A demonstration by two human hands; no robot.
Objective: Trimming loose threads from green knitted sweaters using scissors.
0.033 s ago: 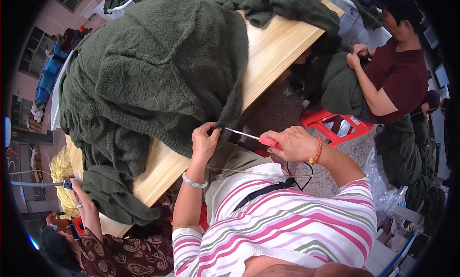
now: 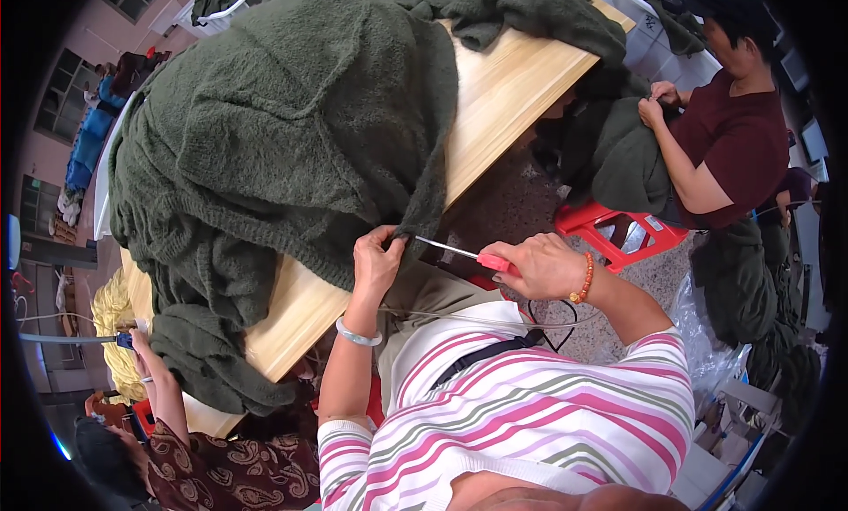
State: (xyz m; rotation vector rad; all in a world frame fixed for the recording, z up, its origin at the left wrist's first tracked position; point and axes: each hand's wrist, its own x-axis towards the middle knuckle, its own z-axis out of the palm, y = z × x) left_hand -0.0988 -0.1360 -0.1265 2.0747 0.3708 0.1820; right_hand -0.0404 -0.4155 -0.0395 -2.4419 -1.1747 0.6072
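My left hand [image 2: 378, 259] is closed, pinching the edge of a dark green knitted garment [image 2: 291, 131]. The garment lies heaped on the wooden table and hangs over its near edge. In my right hand [image 2: 546, 265] is a hand tool with a red handle [image 2: 497, 263] and a thin metal shaft [image 2: 448, 247]. The shaft points left, toward the knit beside my left fingertips. Its tip is too small to make out, so I cannot tell the tool's exact kind.
The light wooden table [image 2: 508, 100] runs diagonally ahead. At the right, a person in a dark red shirt [image 2: 738, 144] handles green knitwear beside a red stool [image 2: 623, 237]. Another person in a patterned top [image 2: 234, 467] works at lower left, near yellow yarn [image 2: 119, 334]. A thin cord [image 2: 459, 317] crosses my lap.
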